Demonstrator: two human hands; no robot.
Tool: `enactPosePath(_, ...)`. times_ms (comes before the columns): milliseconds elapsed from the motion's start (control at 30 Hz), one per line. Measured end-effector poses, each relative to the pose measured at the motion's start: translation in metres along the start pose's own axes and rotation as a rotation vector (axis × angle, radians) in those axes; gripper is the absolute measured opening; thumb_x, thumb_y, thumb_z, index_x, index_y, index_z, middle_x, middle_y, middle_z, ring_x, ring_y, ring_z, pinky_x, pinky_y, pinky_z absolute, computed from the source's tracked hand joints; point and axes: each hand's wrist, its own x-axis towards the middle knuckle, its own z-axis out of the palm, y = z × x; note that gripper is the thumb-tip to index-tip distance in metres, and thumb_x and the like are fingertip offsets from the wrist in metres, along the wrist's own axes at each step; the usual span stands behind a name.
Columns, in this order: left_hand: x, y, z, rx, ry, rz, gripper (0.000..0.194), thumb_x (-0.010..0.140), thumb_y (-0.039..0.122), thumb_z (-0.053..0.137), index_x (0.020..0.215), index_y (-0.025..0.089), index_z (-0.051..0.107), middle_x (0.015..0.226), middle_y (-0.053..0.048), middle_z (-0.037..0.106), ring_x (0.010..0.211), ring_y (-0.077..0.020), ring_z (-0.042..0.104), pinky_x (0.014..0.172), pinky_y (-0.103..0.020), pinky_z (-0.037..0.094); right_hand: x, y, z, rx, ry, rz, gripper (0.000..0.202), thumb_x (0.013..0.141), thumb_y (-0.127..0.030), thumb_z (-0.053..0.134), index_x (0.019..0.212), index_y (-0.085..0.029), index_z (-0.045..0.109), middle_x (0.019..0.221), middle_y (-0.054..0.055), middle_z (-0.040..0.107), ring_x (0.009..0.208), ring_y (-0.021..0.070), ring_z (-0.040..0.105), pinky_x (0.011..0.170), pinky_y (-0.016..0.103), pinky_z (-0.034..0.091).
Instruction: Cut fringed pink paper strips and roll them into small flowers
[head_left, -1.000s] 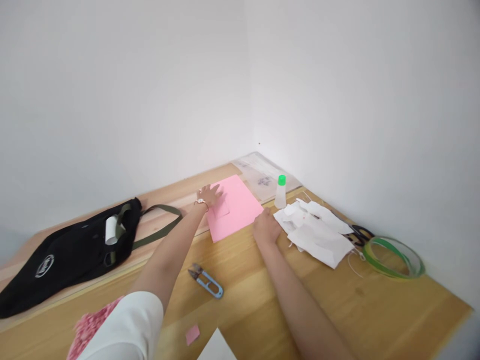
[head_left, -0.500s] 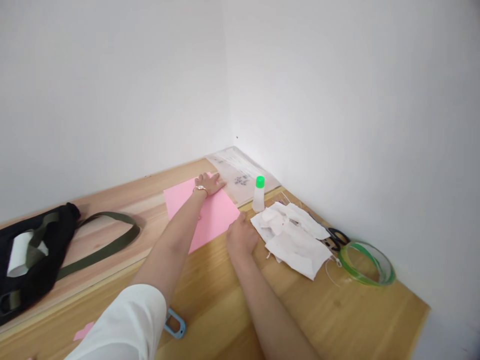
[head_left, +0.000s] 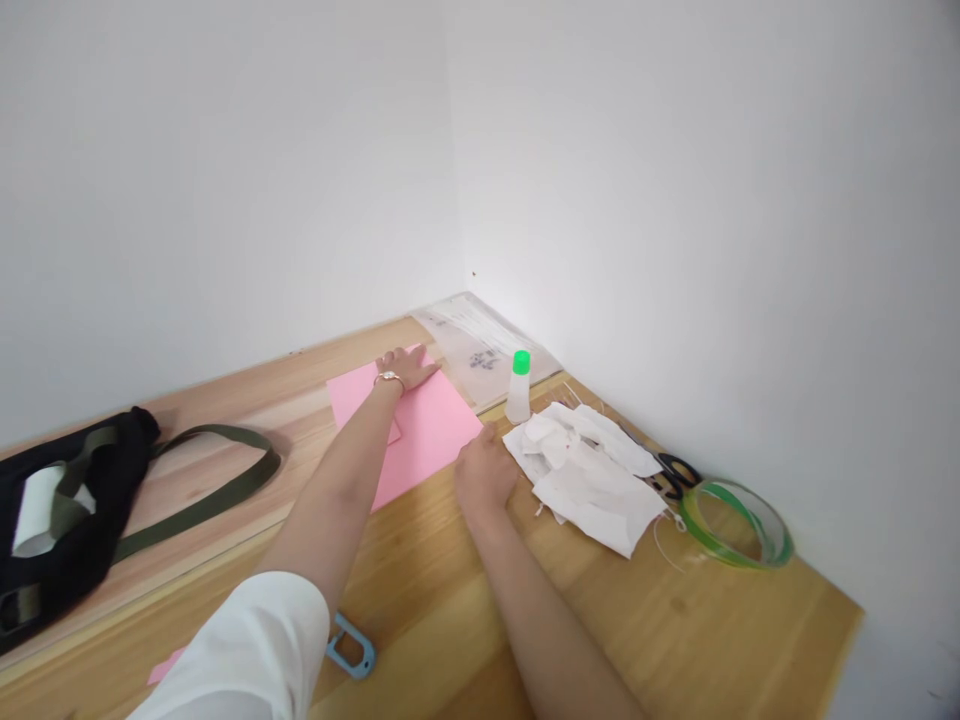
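A pink sheet (head_left: 431,430) lies flat on the wooden table (head_left: 420,600), with a small pink outlined shape on it beside my left forearm. My left hand (head_left: 405,368), with a bracelet at the wrist, rests spread on the sheet's far part. At the sheet's right corner is my right hand (head_left: 484,470), its fingers curled in against the edge; whether they pinch the paper is hidden. A glue bottle with a green cap (head_left: 519,388) stands upright just beyond my right hand.
White crumpled cloth-like pieces (head_left: 592,480) lie right of my right hand, near black-handled scissors (head_left: 679,478) and green tape rolls (head_left: 739,525). A clear plastic packet (head_left: 484,350) is in the corner. Left are a black bag (head_left: 75,560) and strap; nearer, a blue tool (head_left: 352,648).
My left hand has slid a little to the left across the pink sheet, uncovering more of its right part. My right hand has barely moved.
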Motion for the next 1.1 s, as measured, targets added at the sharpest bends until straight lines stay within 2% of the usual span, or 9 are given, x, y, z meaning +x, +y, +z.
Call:
enactPosePath(233, -0.0019, 0.0, 0.0007, 0.004, -0.003, -0.002, 0.071, 0.076, 0.071, 0.027, 0.132, 0.029, 0.04, 0.137, -0.016, 0.041, 0.125, -0.0382, 0.036, 0.098, -0.053, 0.028, 0.0001, -0.0015, -0.0025, 0.013, -0.028, 0.014, 0.041, 0.087, -0.014, 0.036, 0.126, -0.003, 0.043, 0.089, 0.02, 0.07, 0.072, 0.026, 0.07, 0.06, 0.035, 0.049)
enactPosePath(733, -0.0074, 0.0015, -0.0018, 0.007, 0.003, 0.02, 0.068, 0.079, 0.068, 0.026, 0.134, 0.031, 0.038, 0.14, -0.014, 0.04, 0.128, -0.0356, 0.035, 0.1, -0.053, 0.026, 0.001, -0.0012, -0.001, 0.025, -0.017, 0.017, 0.039, 0.087, -0.013, 0.036, 0.124, -0.005, 0.044, 0.085, 0.019, 0.07, 0.071, 0.0258, 0.07, 0.061, 0.035, 0.049)
enactPosePath(1100, -0.0066, 0.0028, -0.0028, 0.027, 0.004, 0.021, 0.069, 0.079, 0.067, 0.026, 0.137, 0.03, 0.035, 0.14, -0.014, 0.041, 0.126, -0.0365, 0.037, 0.101, -0.054, 0.025, 0.002, -0.0006, 0.0003, 0.032, -0.022, 0.006, 0.045, 0.086, -0.012, 0.037, 0.13, -0.003, 0.04, 0.088, 0.021, 0.07, 0.073, 0.026, 0.07, 0.061, 0.035, 0.049)
